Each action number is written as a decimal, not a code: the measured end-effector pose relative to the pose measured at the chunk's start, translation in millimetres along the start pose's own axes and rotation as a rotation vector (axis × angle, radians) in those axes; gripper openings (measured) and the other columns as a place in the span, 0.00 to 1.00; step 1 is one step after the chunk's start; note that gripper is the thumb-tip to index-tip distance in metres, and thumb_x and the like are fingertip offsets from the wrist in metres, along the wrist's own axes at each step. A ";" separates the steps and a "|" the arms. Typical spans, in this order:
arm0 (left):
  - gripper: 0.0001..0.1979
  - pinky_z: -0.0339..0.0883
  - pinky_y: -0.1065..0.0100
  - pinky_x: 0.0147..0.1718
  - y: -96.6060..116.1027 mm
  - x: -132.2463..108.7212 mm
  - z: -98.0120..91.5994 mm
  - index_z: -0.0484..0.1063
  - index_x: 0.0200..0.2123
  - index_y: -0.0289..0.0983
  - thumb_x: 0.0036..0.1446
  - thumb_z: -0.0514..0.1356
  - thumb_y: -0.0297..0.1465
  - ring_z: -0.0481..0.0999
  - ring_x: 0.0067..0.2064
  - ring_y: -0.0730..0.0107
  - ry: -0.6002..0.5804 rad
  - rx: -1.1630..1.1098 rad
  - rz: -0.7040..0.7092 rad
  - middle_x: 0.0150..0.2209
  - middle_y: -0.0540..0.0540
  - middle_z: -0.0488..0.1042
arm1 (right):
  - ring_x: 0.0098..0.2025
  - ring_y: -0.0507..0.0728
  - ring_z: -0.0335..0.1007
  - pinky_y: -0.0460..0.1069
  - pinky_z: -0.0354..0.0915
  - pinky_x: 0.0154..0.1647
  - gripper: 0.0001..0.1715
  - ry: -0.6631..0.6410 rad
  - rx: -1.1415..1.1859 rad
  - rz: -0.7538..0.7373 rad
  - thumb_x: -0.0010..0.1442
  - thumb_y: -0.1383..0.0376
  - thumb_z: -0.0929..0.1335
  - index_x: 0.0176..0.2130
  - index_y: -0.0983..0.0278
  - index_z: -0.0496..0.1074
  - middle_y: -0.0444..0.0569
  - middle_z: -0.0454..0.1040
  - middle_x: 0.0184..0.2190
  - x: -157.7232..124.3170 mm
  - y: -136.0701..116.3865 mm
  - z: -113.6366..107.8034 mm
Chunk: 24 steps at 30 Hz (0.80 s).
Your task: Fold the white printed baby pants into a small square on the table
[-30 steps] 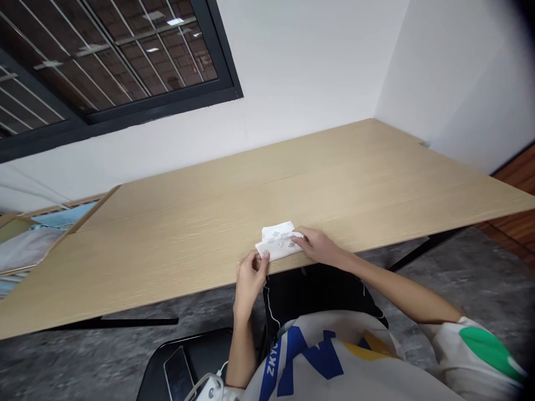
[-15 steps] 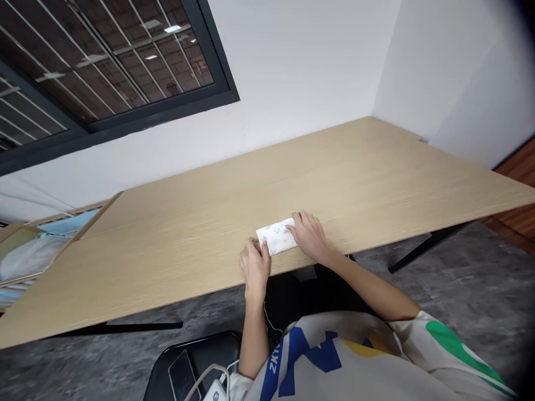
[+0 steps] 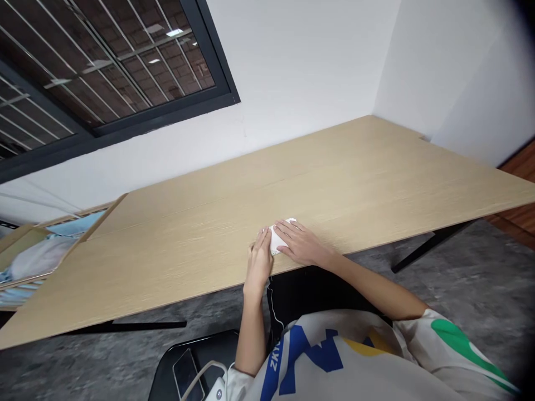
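A small white folded cloth (image 3: 277, 240) lies near the front edge of the wooden table (image 3: 200, 223), partly hidden beneath my hands. My right hand (image 3: 301, 244) rests flat over its right part, fingers stretched out to the left. On the cloth's left side, my left hand (image 3: 259, 257) presses down with its fingers extended and close together. Neither hand is wrapped round the cloth.
To the left, a wooden crate (image 3: 62, 257) holds bagged and light blue items. A black chair (image 3: 217, 345) at lower left carries a phone (image 3: 188, 374) and a white device with a cable (image 3: 217, 391). A barred window (image 3: 125, 61) is above the table.
My hands have come closer together over the cloth, and less of it shows. Its printed side is out of sight. The right hand has flattened out on it.
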State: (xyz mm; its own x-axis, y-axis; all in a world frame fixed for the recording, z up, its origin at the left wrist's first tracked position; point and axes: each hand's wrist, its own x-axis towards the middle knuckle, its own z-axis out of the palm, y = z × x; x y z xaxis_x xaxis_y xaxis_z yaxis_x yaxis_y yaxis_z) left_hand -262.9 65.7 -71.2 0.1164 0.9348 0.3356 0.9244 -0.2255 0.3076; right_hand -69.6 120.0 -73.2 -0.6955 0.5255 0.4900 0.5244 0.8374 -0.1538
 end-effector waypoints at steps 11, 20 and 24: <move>0.22 0.63 0.44 0.63 3.8 -4.7 -1.8 0.69 0.64 0.41 0.72 0.50 0.27 0.68 0.68 0.49 0.108 0.082 -0.068 0.68 0.36 0.69 | 0.76 0.68 0.49 0.66 0.53 0.74 0.39 -0.058 0.051 0.044 0.76 0.52 0.58 0.75 0.71 0.51 0.64 0.53 0.74 -14.4 17.2 -11.5; 0.19 0.60 0.49 0.61 12.7 -6.7 -12.7 0.69 0.63 0.40 0.73 0.51 0.31 0.73 0.64 0.54 0.036 0.063 -0.019 0.65 0.38 0.73 | 0.74 0.66 0.54 0.65 0.51 0.73 0.34 -0.135 0.099 -0.064 0.72 0.58 0.63 0.71 0.69 0.62 0.61 0.61 0.72 -17.7 26.2 -27.4; 0.31 0.59 0.47 0.62 18.1 -8.3 -18.1 0.68 0.64 0.39 0.64 0.63 0.49 0.71 0.65 0.46 0.017 0.042 -0.022 0.66 0.35 0.70 | 0.73 0.65 0.56 0.65 0.49 0.72 0.38 -0.182 0.157 -0.089 0.64 0.66 0.65 0.70 0.68 0.62 0.61 0.63 0.71 -9.5 32.5 -36.3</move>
State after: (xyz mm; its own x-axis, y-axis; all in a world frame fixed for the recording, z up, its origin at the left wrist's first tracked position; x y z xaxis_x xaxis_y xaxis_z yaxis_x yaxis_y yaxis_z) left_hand -253.7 48.8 -52.3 0.0896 0.9345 0.3445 0.9412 -0.1926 0.2775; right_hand -28.1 136.7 -51.7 -0.8199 0.4555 0.3467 0.3846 0.8869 -0.2559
